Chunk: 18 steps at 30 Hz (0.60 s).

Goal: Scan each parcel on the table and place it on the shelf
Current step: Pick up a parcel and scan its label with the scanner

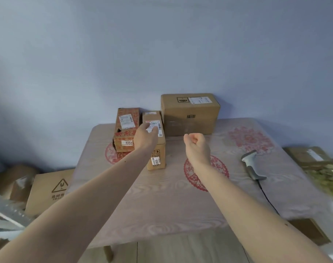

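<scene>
Table (pixel 162 205): pale wood-grain top with red round paper-cut prints, standing against a blue-grey wall (pixel 162 44).
Middle parcel (pixel 158 149): narrow brown carton lying lengthwise near the table's far side, white shipping label on top, a small sticker reading 6085 on its near end.
Left parcel (pixel 125 130): carton with red print, just beside the middle parcel on its left, apparently touching it; white label on top, sticker reading 4068 on the near face, a torn hole at its left near corner.
Big parcel (pixel 190 114): plain brown box at the far edge by the wall, right of the other two and close behind the middle parcel; white label and a black mark on top, a barcode on the front.
Left hand (pixel 145 136): reaches out over the middle parcel, fingers bent down onto its top label; whether it actually grips the carton or only touches it I cannot tell.
Right hand (pixel 195 144): held above the table right of the middle parcel, fingers curled into a loose fist, holding nothing, clear of every box.
Scanner (pixel 252 165): grey handheld gun lying on its side on the table's right part, well apart from the right hand; a dark cable (pixel 266 196) runs from its handle toward the near right edge.
Floor left: a carton (pixel 48 190) with a fragile triangle leans beside the table, crumpled wrapping behind it.
Floor right: another box (pixel 308 156), blurred.
</scene>
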Tool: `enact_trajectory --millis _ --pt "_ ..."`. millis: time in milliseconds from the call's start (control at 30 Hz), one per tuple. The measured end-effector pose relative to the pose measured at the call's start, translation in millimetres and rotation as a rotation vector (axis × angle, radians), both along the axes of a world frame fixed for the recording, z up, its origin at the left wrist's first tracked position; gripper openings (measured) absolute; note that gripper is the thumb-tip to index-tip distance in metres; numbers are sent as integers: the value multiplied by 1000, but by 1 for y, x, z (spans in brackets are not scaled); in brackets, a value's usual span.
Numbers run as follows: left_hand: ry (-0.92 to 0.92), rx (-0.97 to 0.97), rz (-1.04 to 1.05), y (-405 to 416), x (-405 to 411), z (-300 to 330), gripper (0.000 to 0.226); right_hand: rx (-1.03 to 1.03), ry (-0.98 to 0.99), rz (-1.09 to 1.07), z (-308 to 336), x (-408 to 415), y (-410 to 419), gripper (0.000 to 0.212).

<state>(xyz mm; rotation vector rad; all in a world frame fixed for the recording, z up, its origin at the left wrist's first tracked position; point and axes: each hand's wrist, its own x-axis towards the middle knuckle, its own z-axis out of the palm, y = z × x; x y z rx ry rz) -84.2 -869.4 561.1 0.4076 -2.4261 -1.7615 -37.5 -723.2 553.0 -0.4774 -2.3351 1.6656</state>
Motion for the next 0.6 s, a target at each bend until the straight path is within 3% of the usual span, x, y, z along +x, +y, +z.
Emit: enact_trajectory --millis 300,600 --pt "-161 -106 41 -3 -72 -61 67 19 -185 248 -46 -92 7 47" --pt "-327 47 152 -4 -111 -108 77 28 -354 608 -87 -171 7 51"
